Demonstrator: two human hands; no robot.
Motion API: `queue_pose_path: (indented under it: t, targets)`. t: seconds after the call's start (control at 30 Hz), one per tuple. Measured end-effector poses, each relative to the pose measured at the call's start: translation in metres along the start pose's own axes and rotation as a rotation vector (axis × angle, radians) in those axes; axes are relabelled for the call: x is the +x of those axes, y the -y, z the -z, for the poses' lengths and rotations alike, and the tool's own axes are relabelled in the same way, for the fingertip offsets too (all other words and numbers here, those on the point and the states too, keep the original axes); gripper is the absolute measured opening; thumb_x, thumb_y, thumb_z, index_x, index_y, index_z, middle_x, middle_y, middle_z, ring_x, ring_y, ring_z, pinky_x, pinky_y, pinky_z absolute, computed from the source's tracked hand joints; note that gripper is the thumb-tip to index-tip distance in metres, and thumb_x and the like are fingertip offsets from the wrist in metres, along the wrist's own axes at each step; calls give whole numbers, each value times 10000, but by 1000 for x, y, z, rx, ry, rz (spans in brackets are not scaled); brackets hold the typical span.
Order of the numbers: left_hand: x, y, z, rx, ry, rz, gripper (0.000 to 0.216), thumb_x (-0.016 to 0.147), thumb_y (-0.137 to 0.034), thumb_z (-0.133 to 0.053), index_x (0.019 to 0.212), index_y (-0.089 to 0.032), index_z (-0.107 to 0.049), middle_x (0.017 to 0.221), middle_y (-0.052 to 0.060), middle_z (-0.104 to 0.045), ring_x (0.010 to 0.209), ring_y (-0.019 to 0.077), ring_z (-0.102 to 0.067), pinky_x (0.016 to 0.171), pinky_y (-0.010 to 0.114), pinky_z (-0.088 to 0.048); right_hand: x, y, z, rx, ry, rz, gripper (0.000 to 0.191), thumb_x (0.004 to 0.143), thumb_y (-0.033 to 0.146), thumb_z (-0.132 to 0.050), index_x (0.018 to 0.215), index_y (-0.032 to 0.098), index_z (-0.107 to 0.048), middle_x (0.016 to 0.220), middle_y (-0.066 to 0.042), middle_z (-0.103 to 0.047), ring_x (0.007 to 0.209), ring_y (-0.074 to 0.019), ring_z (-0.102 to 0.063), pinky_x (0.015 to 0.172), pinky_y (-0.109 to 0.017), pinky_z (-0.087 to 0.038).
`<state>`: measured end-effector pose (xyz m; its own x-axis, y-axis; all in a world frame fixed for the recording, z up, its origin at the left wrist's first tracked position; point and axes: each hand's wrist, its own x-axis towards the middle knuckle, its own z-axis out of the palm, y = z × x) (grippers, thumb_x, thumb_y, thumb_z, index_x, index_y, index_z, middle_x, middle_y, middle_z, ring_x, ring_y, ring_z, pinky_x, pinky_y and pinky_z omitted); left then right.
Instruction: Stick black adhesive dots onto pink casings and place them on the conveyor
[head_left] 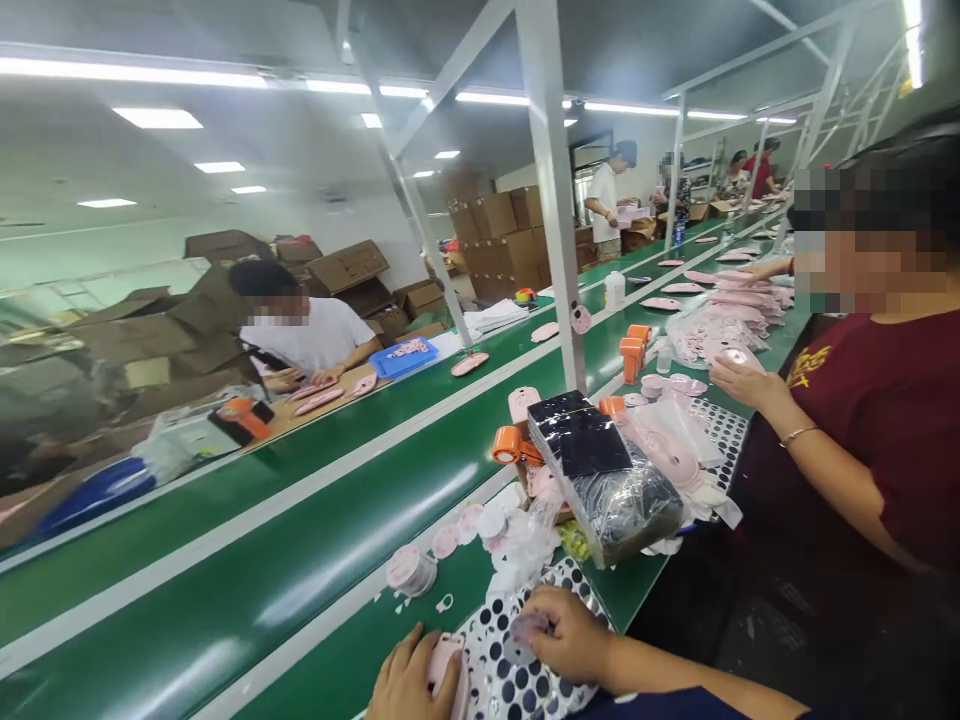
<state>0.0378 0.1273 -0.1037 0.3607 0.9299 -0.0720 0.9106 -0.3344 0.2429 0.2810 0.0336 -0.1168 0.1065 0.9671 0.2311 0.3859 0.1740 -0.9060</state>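
My left hand [409, 680] is wrapped around a flat pink plastic part [448, 668] with a slot near its top, at the bottom of the view. My right hand [568, 635] pinches a thin round disc [529, 630], pale and partly see-through, above a white sheet of black round stickers [504, 672]. The disc's far side is hidden by my fingers. Ahead of my left hand stands a stack of round pink discs [411, 571], with several loose discs [445, 541] beside it. A small white ring-shaped scrap [445, 603] lies nearby.
A plastic-wrapped box [615, 490] with black sheets stands ahead of my right hand. Orange tape dispensers [508, 445] are near it. The green conveyor [337, 530] runs along my left. A co-worker in dark red [885, 430] sits at right; another in white [322, 335] works opposite.
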Motion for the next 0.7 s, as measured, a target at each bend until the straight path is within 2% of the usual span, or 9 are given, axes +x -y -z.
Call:
queue_pose_path:
  t: [0.17, 0.33, 0.7]
  targets:
    - [-10, -19, 18, 21, 54, 53, 585, 931, -484, -394, 1341, -175, -673, 1521, 113, -551, 1423, 324, -494, 1236, 485, -346, 1, 0, 1, -27, 46, 3, 75, 768, 206, -577, 704, 194, -614, 722, 1, -577, 718, -143, -546, 681, -269, -393]
    - [-14, -31, 30, 14, 71, 58, 578, 929, -458, -403, 1335, -149, -673, 1513, 125, -558, 1441, 336, -471, 1237, 494, -341, 1, 3, 4, -57, 46, 14, 102, 802, 240, -580, 723, 195, -625, 741, -12, -599, 729, -159, -564, 686, -277, -412]
    - [-19, -39, 36, 50, 63, 59, 590, 939, -441, -366, 1353, -143, -662, 1517, 121, -557, 1431, 336, -487, 1233, 479, -348, -2, 3, 2, -70, 50, 39, 92, 826, 248, -614, 765, 207, -669, 726, 2, -577, 730, -153, -548, 698, -273, -418]
